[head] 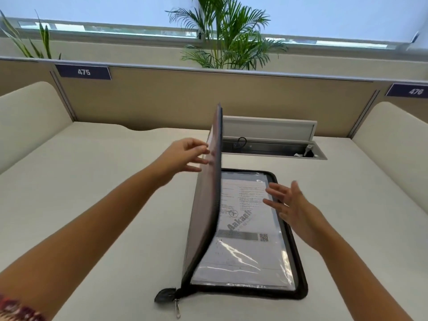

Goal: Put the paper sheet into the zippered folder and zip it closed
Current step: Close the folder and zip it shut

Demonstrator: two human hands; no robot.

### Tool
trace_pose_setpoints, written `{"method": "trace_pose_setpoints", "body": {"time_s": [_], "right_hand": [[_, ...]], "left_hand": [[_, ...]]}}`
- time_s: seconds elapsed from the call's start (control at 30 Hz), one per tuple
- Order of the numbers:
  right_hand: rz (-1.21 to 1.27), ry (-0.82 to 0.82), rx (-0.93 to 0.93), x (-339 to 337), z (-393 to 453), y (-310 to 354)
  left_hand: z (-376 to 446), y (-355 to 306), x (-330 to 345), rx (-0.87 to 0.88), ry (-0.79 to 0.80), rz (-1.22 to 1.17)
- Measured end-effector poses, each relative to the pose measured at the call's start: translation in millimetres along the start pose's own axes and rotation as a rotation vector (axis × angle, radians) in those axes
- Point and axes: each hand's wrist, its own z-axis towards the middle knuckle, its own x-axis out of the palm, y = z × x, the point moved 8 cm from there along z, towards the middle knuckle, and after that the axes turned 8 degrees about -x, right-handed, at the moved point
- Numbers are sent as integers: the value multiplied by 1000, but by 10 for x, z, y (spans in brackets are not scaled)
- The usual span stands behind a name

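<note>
A black zippered folder (pixel 298 262) lies on the white desk, its right half flat. Its left cover (pixel 208 200) stands nearly upright. A printed paper sheet (pixel 243 218) lies inside the flat half under clear plastic sleeves. My left hand (pixel 185 156) touches the outer face of the raised cover near its top edge, fingers spread. My right hand (pixel 291 209) hovers open over the right edge of the flat half, fingers apart, holding nothing. The metal zipper pull (pixel 177 309) hangs at the folder's near left corner.
An open cable tray (pixel 273 144) with a raised lid sits in the desk behind the folder. Beige partition panels with tags 475 and 476 close off the back. Rounded white dividers stand at the left and right. Plants rise behind the partition.
</note>
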Motion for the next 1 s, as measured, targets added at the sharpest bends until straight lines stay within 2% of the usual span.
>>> {"method": "trace_pose_setpoints", "body": {"time_s": [0.1, 0.23, 0.37, 0.6, 0.7, 1.0], "right_hand": [[97, 35, 36, -105, -58, 92], [55, 66, 126, -164, -152, -15], [7, -114, 270, -343, -250, -420], [-253, -221, 246, -501, -221, -964], [-264, -260, 240, -513, -149, -1019], [-417, -402, 129, -572, 270, -858]], "left_hand": [[7, 194, 232, -13, 31, 116], [-6, 509, 434, -10, 36, 300], [-75, 905, 505, 0, 38, 548], [-233, 1651, 650, -123, 153, 711], [-240, 1798, 666, -148, 190, 737], [-20, 1777, 528, -97, 115, 643]]}}
